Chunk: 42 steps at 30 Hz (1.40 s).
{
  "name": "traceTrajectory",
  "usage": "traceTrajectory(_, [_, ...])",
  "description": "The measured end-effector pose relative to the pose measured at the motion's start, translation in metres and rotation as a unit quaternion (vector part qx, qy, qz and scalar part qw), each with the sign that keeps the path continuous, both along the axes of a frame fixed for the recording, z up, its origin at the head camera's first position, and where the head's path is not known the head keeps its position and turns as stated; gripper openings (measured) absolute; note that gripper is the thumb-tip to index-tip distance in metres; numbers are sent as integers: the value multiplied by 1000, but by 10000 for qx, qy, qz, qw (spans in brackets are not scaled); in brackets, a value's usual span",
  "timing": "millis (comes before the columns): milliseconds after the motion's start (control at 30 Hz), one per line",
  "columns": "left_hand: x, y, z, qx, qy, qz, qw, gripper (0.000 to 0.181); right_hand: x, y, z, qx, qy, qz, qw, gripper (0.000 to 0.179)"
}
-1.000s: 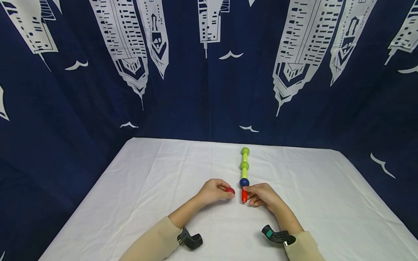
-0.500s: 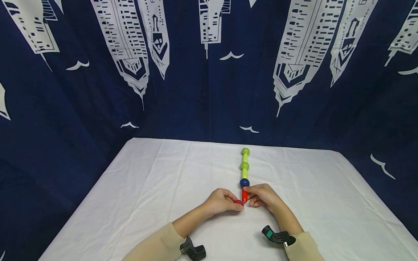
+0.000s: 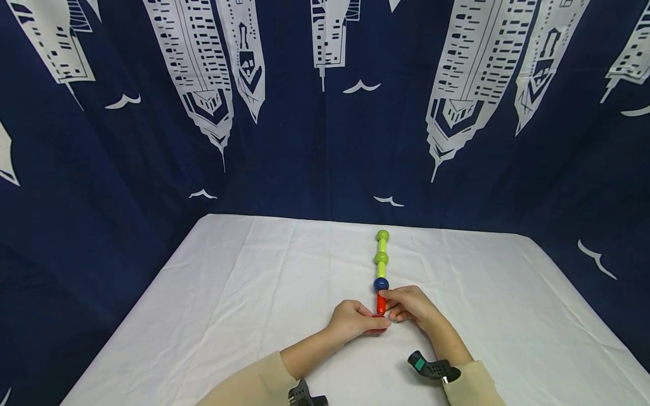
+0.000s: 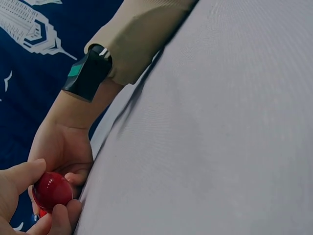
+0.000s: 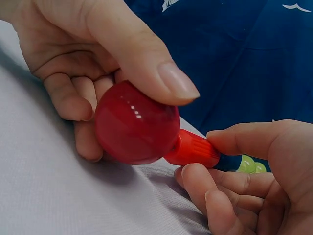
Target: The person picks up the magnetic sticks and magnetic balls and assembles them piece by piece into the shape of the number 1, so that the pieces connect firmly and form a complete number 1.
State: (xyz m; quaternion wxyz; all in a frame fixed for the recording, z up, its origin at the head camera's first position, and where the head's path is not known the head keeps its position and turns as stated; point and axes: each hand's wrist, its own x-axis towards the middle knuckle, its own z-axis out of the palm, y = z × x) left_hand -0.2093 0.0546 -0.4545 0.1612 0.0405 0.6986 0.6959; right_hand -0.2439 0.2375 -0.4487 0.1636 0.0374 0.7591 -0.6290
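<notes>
A glossy red ball [image 5: 137, 125] is pinched between the thumb and fingers of my left hand [image 3: 352, 320]. It touches the near end of a short red rod [image 5: 193, 149], which has ridges along its side. My right hand [image 3: 413, 303] pinches that rod between thumb and fingers. Beyond the rod, a straight chain runs away from me: a blue ball [image 3: 381, 284], a light green rod [image 3: 381, 270], a green ball [image 3: 381, 257], another light green rod [image 3: 382, 246] and a green end ball [image 3: 383, 235]. Whether the red ball sits fully against the rod I cannot tell.
The chain lies on a table with a white cloth [image 3: 264, 282]. Behind and beside the table hangs a dark blue curtain [image 3: 304, 158] with white building prints. A black wrist device [image 3: 433, 366] sits on the right forearm, near a beige sleeve.
My left hand has carried the red ball right and toward me, from beside the red rod to its near end. My right hand has stayed on the rod.
</notes>
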Motion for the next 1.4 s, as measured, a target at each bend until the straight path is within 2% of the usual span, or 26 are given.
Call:
traceTrajectory(400, [-1, 8, -1, -130, 277, 183, 9994, 31, 2, 0, 2, -61, 110, 27, 9999, 23])
traceTrajectory(733, [-3, 7, 0, -228, 421, 83, 9988, 31, 1, -1, 2, 81, 150, -31, 9999, 25])
traceTrajectory(933, [-2, 7, 0, -200, 359, 36, 9991, 31, 3, 0, 4, -60, 148, 80, 9998, 23])
traceTrajectory(1167, [-2, 6, -1, -316, 346, 16, 9989, 32, 3, 0, 1, 63, 125, 40, 9999, 27])
traceTrajectory(1400, [-3, 7, -4, -256, 325, 18, 9991, 32, 2, 0, 1, 130, 133, 35, 9998, 28])
